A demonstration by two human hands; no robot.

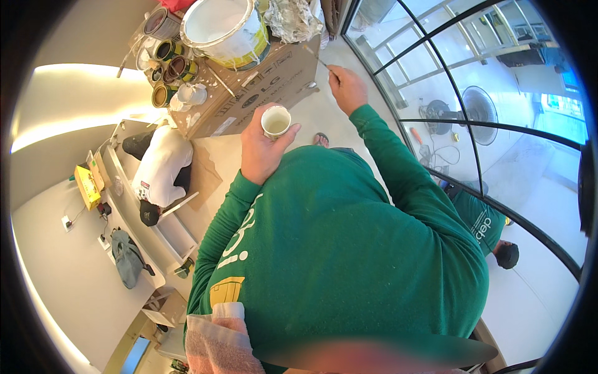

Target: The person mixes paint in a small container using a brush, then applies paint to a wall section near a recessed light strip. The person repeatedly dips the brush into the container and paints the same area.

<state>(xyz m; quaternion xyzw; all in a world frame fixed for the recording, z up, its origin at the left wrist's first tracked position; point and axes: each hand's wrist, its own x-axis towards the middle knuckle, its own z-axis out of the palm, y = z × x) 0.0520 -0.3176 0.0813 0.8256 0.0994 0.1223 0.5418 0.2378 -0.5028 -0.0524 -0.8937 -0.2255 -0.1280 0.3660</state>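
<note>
My left hand is closed around a small pale paper cup, which has a little whitish stuff inside. In my right hand, out ahead and to the right, is a thin brush pinched by its handle, its tip pointing up and left. The brush is apart from the cup. Beyond both hands stands a large printed cardboard box. On it are a big white paint bucket smeared with yellow and several small open cans.
To the left, a person in white crouches beside a white drawer unit. A black-framed glass partition runs along my right, with a ladder and a fan seen through it. Crumpled plastic lies by the bucket.
</note>
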